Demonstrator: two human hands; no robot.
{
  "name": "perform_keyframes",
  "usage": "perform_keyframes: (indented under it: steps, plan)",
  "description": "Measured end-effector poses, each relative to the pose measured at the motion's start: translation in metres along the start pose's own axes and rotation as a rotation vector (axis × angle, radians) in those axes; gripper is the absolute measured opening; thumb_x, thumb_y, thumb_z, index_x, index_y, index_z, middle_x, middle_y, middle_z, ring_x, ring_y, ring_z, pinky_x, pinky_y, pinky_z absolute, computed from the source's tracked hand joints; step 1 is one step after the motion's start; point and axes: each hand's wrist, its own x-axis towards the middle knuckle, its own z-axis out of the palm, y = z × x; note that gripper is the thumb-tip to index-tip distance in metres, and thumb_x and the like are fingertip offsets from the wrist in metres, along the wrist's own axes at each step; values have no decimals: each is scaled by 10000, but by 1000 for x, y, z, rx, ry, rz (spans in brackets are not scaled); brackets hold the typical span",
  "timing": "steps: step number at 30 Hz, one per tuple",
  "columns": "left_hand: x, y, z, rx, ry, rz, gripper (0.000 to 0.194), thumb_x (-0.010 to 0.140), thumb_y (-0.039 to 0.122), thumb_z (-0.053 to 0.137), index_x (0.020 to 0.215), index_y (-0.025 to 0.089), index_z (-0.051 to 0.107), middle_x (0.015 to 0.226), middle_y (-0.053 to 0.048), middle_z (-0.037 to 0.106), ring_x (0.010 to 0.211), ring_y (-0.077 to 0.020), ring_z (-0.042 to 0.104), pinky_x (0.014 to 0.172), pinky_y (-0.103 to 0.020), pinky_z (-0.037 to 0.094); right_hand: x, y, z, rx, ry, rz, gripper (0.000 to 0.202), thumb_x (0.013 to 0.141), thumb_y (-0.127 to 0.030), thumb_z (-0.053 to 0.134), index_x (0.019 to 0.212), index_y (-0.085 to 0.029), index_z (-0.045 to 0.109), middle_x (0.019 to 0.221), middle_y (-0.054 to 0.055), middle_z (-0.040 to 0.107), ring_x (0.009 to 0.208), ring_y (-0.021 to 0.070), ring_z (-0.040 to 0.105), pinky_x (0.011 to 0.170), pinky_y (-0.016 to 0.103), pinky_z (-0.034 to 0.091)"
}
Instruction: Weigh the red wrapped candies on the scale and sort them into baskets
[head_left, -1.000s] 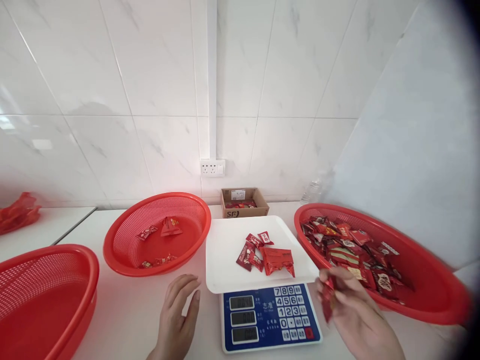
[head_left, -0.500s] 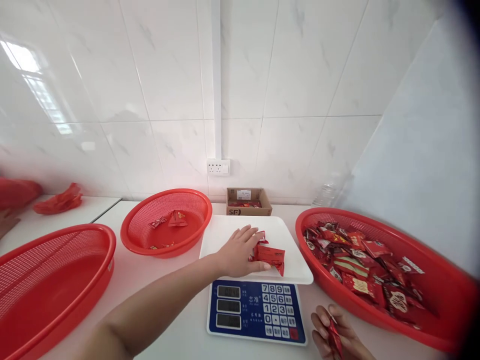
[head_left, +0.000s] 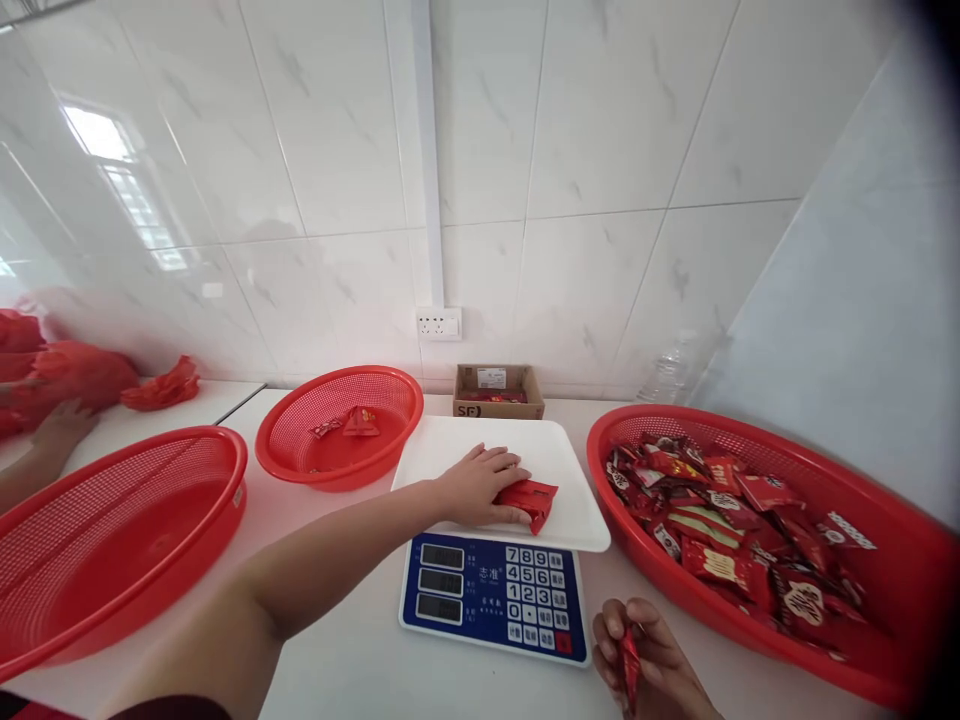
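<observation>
My left hand point(head_left: 480, 487) reaches over the white pan point(head_left: 450, 445) of a digital scale point(head_left: 491, 600). Its fingers curl down round a red snack packet point(head_left: 536, 497), whose right end sticks out past the thumb; anything more under the palm is hidden. Low and to the right of the scale's keypad, my right hand point(head_left: 660, 660) pinches a small red wrapped packet point(head_left: 630, 668) between thumb and fingers. Closest to that hand stands a large red basket point(head_left: 750, 425) with many red snack packets point(head_left: 720, 570).
Behind the scale is a small cardboard box point(head_left: 499, 408) by the wall socket point(head_left: 439, 323). Two more red baskets, a round one point(head_left: 281, 440) with a few packets and a larger one point(head_left: 217, 440), stand left. Another person's hand point(head_left: 67, 425) touches red mesh bags point(head_left: 82, 375) at far left.
My left hand has closed over the packets on the pan, and less of them shows now. The right hand still holds its packet. The view has shifted slightly.
</observation>
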Motion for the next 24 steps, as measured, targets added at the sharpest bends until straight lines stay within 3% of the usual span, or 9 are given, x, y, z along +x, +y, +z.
perform_keyframes:
  steps: [3,6,9,11,14,16,20,24]
  plan:
    - [-11,3,-6,1,42,-16,704,816,627,482,1372,201,412,1480,-134,360,1407,-314,187,1131,-528,116,-1,-1,4,-9,-11,-17,252,584,-319,783,799,-275,659,742,21,551,612,133,532,486,229,439]
    - [-39,18,-10,-57,170,-56,641,875,552,443,1398,191,363,1493,-130,338,1414,-278,173,1143,-488,141,-1,0,6,-16,10,-37,263,583,-308,792,812,-273,667,765,25,575,634,142,552,513,247,468]
    - [-84,41,0,-340,376,-147,493,907,473,433,1316,199,461,1376,-122,493,1305,-241,395,1081,-415,321,-1,3,5,-28,20,-40,287,584,-293,807,841,-286,678,806,23,605,696,153,587,589,270,502]
    - [-114,57,17,-624,441,-267,421,910,472,430,1222,208,533,1206,-105,613,1116,-220,559,962,-387,443,-2,6,6,-70,-11,-36,286,601,-291,806,857,-287,680,827,23,626,739,166,609,631,290,512]
    - [-149,80,47,-1060,362,-355,459,897,524,430,1175,178,548,1046,-102,655,976,-209,612,860,-382,491,-8,14,13,-167,-77,-42,246,650,-289,780,871,-273,674,845,27,645,770,178,617,635,302,515]
    - [-162,92,64,-1229,269,-350,519,862,559,476,1199,168,522,1060,-117,639,979,-216,606,858,-400,480,-15,21,23,-230,-128,-70,221,680,-296,759,878,-267,667,842,24,648,756,177,613,625,312,520]
    - [-173,106,82,-1359,168,-225,621,789,521,621,1291,201,446,1081,-112,615,981,-213,592,882,-416,445,-35,36,48,-492,-251,-101,189,716,-325,728,878,-245,671,843,37,661,730,181,621,664,336,533]
    - [-179,110,82,-1411,109,-280,591,741,422,696,1255,207,497,867,-24,589,749,-143,562,723,-339,489,-57,50,75,-743,-201,-86,183,762,-392,669,849,-232,681,832,44,678,721,187,635,671,301,529]
